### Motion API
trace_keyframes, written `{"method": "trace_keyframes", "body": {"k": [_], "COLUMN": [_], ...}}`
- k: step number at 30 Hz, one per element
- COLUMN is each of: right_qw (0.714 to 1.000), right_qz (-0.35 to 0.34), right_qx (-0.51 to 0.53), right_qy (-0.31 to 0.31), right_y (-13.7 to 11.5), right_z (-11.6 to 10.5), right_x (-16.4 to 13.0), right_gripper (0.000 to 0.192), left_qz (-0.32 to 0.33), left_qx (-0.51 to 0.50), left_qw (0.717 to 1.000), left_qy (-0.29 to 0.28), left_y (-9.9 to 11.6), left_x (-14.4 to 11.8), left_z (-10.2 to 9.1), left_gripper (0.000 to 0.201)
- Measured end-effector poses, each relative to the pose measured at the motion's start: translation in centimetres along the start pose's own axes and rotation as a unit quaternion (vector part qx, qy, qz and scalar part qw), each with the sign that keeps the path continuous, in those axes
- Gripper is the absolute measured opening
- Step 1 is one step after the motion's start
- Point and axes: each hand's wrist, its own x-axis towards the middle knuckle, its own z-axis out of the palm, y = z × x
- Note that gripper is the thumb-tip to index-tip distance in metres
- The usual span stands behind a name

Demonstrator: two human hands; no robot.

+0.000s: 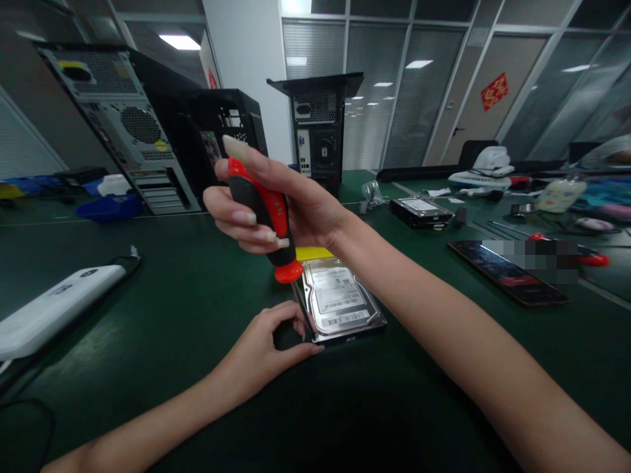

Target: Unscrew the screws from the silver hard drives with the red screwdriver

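Note:
A silver hard drive with a white label lies flat on the green table. My right hand is wrapped round the red and black handle of a screwdriver, thumb near the handle's top end. The shaft slants down to the drive's near left corner, its tip at or very close to a screw there. My left hand grips that same corner, thumb along the near edge and fingers by the left side, close to the shaft. Behind the drive, a yellow thing shows partly under my right wrist.
Computer cases stand at the back left, and another case at the back middle. More hard drives lie stacked to the right. A phone and red-handled screwdrivers lie further right. A white power strip is at left.

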Motion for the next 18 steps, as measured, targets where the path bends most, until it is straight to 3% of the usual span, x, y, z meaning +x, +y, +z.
{"method": "trace_keyframes", "body": {"k": [3,8,11,15,18], "right_qw": [0.999,0.998,0.998,1.0,0.998], "right_qz": [0.025,0.062,0.041,-0.005,0.018], "right_qx": [0.015,0.007,-0.007,0.023,0.054], "right_qy": [0.017,0.022,0.053,0.0,-0.007], "right_y": [-0.1,-0.7,-0.7,-0.2,0.2], "right_z": [0.2,1.4,1.6,1.1,0.8], "right_x": [0.1,0.0,0.0,0.2,0.4], "right_gripper": [0.037,0.049,0.05,0.05,0.047], "left_qz": [-0.002,-0.007,-0.002,0.006,0.012], "left_qx": [0.003,-0.002,-0.003,0.001,-0.006], "left_qw": [1.0,1.0,1.0,1.0,1.0], "left_qy": [0.004,0.001,-0.002,-0.002,-0.001], "left_y": [-0.2,-0.2,0.0,0.0,-0.1], "left_x": [-0.1,-0.1,0.0,0.0,0.0], "left_z": [0.0,0.0,0.0,0.0,0.1], "left_gripper": [0.021,0.022,0.021,0.02,0.021]}}
